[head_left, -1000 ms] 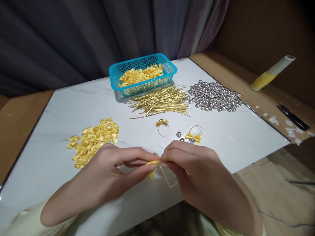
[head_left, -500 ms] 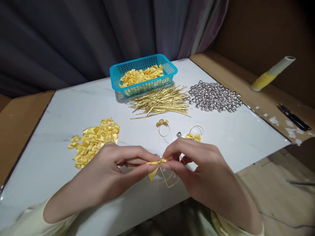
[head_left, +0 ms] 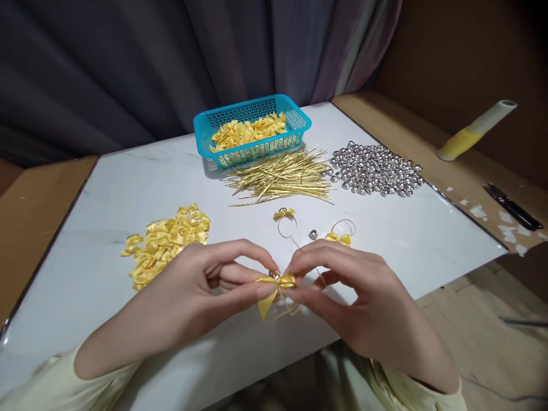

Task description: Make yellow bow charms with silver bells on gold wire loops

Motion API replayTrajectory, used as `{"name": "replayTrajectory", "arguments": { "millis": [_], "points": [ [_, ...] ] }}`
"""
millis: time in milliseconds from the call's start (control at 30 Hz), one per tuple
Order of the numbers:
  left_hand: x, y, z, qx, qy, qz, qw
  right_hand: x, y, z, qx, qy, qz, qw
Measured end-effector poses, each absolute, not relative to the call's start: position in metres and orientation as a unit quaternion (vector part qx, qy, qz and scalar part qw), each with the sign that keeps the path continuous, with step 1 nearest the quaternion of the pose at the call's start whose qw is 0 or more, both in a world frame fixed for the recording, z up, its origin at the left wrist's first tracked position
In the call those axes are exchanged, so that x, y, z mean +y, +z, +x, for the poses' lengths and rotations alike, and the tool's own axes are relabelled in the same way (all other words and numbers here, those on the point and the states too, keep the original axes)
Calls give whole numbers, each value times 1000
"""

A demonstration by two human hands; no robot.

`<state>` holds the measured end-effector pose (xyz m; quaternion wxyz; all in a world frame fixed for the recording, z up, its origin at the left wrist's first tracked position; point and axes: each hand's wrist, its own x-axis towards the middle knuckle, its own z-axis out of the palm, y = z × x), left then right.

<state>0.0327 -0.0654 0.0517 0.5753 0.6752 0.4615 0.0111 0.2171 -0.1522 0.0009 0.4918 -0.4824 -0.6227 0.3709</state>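
While both forearms reached in over the white tabletop [head_left: 120,188], the left hand [head_left: 205,291] had its thumb and fingers clamped on one side of a yellow bow [head_left: 266,303], the tail of ribbon hanging below the thumb. The right hand [head_left: 355,285] pinched the bow's other end between thumb and forefinger, so the bow sat between the two hands near the front of the table. A silver heart [head_left: 274,275] showed just above it, close to the left fingertips, and gold cord [head_left: 291,310] trailed beneath.

Just beyond the hands I saw a ringed bow [head_left: 285,213] standing over its thin gold loop, a loose heart bead [head_left: 314,234], and a second ringed bow [head_left: 339,238], partly hidden behind the right hand. A pile of bows [head_left: 166,242] lay beside the left hand. Farther back, a blue basket [head_left: 257,144] held more yellow pieces, gold cords [head_left: 278,177] lay heaped in front of it, and silver beads [head_left: 377,169] were spread to their right.
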Motion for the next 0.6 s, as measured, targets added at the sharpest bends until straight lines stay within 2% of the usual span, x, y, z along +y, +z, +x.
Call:
{"name": "replayTrajectory", "arguments": {
  "millis": [133,367,600],
  "points": [
    [-61,50,31,430,-4,669,607,-160,2,214,-623,325,-494,512],
    [-59,46,31,427,-20,659,619,-161,1,207,-644,300,-509,486],
    [-59,47,31,417,-31,642,643,-157,-6,206,-652,294,-479,508]
  ]
}}
